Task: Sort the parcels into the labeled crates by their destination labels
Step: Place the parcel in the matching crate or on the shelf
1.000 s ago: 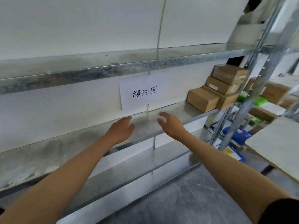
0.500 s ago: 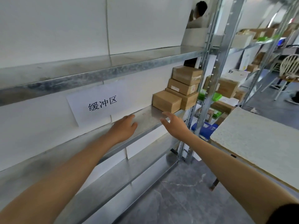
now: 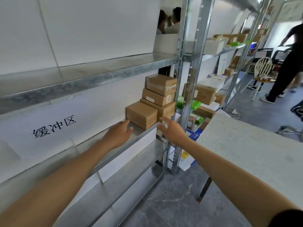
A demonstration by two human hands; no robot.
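The lowest parcel of the stack is mostly hidden behind the front parcel [image 3: 141, 114], and the parcels' labels are too small to read. Four brown cardboard parcels [image 3: 161, 84] sit at the right end of the galvanised metal shelf [image 3: 139, 134]: one in front, three stacked behind. The left hand [image 3: 118, 134] hovers with its fingers straight and relaxed, tips just beside the front parcel's lower left corner. The right hand [image 3: 173, 130], fingers loosely spread and blurred, is at its right corner. Contact cannot be told. One white paper sign [image 3: 54, 126] hangs left.
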